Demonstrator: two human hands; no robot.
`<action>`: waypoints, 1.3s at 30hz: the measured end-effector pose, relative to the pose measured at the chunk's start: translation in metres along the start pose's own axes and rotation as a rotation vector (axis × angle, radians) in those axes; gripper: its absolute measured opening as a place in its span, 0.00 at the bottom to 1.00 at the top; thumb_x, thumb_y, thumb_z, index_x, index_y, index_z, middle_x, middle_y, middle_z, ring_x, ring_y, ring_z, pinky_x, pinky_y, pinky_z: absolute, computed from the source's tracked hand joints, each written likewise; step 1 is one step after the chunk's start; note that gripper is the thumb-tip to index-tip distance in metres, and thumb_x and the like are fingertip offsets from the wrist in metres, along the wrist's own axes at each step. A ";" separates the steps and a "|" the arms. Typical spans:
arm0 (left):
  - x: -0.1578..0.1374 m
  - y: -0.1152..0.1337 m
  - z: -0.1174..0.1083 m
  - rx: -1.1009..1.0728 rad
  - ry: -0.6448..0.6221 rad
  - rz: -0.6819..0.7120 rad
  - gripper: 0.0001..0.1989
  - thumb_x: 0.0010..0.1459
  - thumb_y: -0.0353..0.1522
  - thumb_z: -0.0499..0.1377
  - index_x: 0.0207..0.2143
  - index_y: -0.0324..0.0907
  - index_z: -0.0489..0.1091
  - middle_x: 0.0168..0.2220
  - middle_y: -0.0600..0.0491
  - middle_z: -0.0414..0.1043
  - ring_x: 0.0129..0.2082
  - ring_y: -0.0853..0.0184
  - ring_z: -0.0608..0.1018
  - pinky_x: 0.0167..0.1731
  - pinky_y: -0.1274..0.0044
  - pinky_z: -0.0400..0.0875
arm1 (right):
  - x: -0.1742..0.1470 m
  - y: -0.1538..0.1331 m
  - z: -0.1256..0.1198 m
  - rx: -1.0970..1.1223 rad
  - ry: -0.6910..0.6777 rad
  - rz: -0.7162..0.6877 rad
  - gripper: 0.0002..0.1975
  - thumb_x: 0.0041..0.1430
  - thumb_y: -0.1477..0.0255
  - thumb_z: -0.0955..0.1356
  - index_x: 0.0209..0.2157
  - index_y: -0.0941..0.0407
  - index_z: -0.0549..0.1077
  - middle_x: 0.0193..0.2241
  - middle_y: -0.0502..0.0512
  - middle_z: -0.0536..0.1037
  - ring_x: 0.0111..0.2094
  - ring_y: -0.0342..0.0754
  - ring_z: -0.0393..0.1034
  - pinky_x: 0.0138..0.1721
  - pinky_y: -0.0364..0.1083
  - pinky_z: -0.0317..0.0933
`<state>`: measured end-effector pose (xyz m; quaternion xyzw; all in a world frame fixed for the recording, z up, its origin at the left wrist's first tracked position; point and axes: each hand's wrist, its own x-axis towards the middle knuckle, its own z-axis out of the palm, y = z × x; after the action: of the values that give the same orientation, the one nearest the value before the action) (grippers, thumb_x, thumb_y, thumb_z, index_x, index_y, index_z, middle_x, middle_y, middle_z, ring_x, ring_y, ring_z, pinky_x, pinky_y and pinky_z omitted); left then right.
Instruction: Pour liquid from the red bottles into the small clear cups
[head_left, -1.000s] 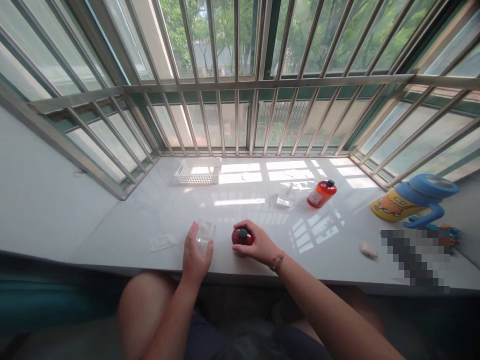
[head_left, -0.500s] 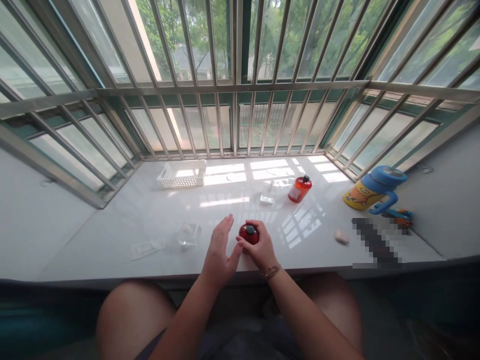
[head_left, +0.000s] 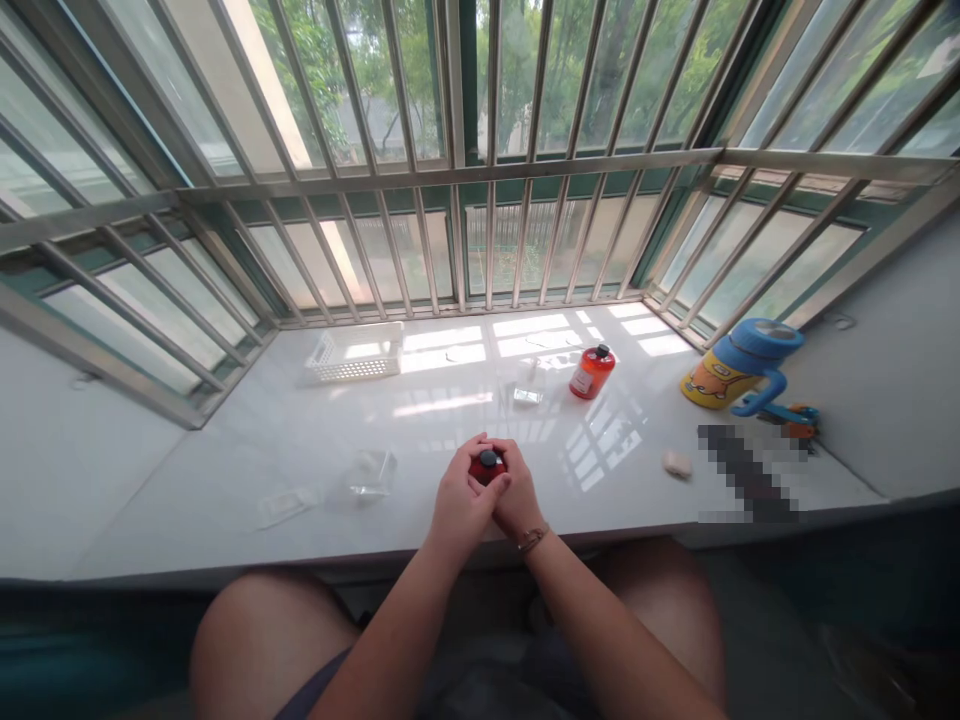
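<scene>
Both hands are wrapped round a small dark red bottle with a black cap, near the front edge of the white ledge. My left hand closes on it from the left, its thumb crossing in front. My right hand, with a bracelet at the wrist, grips it from the right. Most of the bottle's body is hidden by the fingers; the cap shows on top. Farther back on the right stands an orange-red bottle with a black cap and a pale label.
A white perforated basket lies at the back left. Clear plastic boxes and a flat clear wrapper rest on the ledge. At right are a blue-yellow mug, a beige lump and a blurred dark item.
My left hand, open beside the bottle before, has moved right and closed round it. My right hand keeps its hold. The view has shifted slightly.
</scene>
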<state>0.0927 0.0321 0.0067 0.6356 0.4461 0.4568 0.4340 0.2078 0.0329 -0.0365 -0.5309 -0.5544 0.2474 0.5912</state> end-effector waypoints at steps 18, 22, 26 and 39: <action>0.002 0.000 0.003 -0.031 0.079 0.004 0.17 0.64 0.39 0.68 0.50 0.45 0.70 0.65 0.39 0.73 0.58 0.54 0.82 0.56 0.59 0.80 | 0.000 -0.007 0.001 0.029 0.031 -0.022 0.23 0.56 0.63 0.78 0.51 0.50 0.73 0.47 0.56 0.77 0.46 0.55 0.76 0.49 0.55 0.74; 0.002 0.001 0.000 0.032 0.011 0.032 0.34 0.56 0.42 0.75 0.60 0.47 0.66 0.67 0.40 0.69 0.67 0.51 0.74 0.66 0.56 0.71 | -0.001 -0.002 0.001 -0.028 0.039 -0.031 0.25 0.55 0.63 0.79 0.51 0.49 0.72 0.46 0.56 0.76 0.44 0.53 0.76 0.47 0.54 0.74; 0.001 -0.003 -0.006 -0.035 0.007 0.023 0.28 0.58 0.44 0.73 0.54 0.46 0.68 0.68 0.39 0.69 0.66 0.51 0.75 0.64 0.57 0.74 | -0.001 -0.003 0.000 0.009 0.035 -0.017 0.25 0.54 0.65 0.79 0.51 0.49 0.72 0.46 0.55 0.77 0.44 0.53 0.76 0.47 0.54 0.74; 0.005 0.007 -0.009 0.153 -0.036 0.124 0.15 0.70 0.38 0.61 0.57 0.48 0.76 0.66 0.44 0.71 0.66 0.53 0.74 0.67 0.58 0.70 | 0.000 -0.005 0.000 0.041 0.032 -0.024 0.22 0.55 0.63 0.78 0.50 0.49 0.72 0.46 0.55 0.77 0.44 0.54 0.76 0.46 0.53 0.75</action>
<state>0.0858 0.0369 0.0164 0.7012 0.4316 0.4360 0.3633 0.2064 0.0319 -0.0323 -0.5159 -0.5460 0.2429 0.6138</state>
